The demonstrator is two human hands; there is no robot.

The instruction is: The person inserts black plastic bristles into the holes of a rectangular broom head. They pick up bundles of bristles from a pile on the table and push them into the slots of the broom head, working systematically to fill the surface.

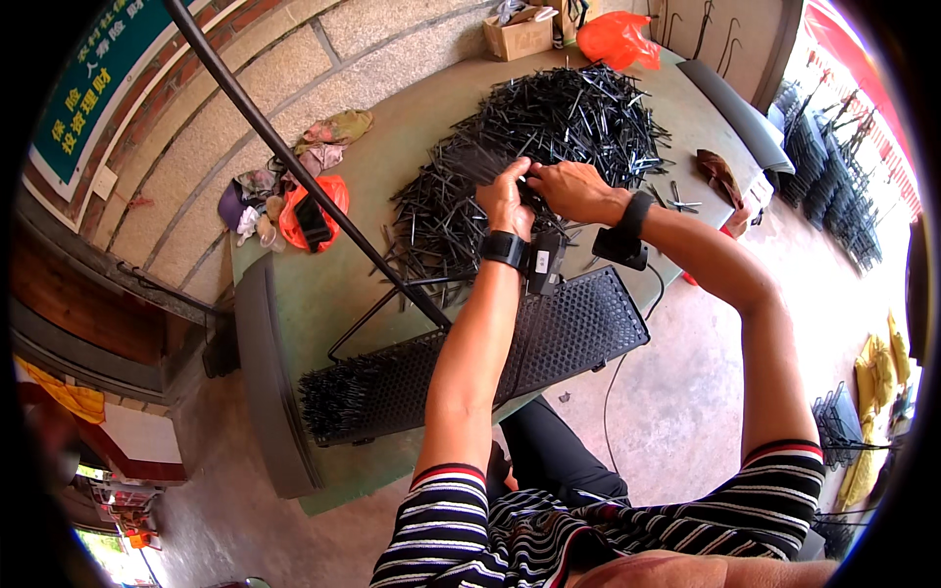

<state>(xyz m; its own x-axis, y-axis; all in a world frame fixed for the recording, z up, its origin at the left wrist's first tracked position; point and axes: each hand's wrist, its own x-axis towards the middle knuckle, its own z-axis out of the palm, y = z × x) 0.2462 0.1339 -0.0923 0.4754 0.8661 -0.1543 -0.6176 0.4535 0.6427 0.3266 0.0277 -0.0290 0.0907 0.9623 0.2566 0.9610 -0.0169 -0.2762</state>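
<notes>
Black pins: loose heap [549, 127] at centre of green bench [363, 186].
Fingers: left hand [507, 201] and right hand [573, 189] both pinch one pin above the heap.
Risk: sharp ends may prick; pin may slip into the heap.

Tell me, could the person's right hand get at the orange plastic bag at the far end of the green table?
Probably not from here. The right hand is busy at the pile of black metal rods, and the orange plastic bag lies beyond that pile, apparently requiring a lean.
</notes>
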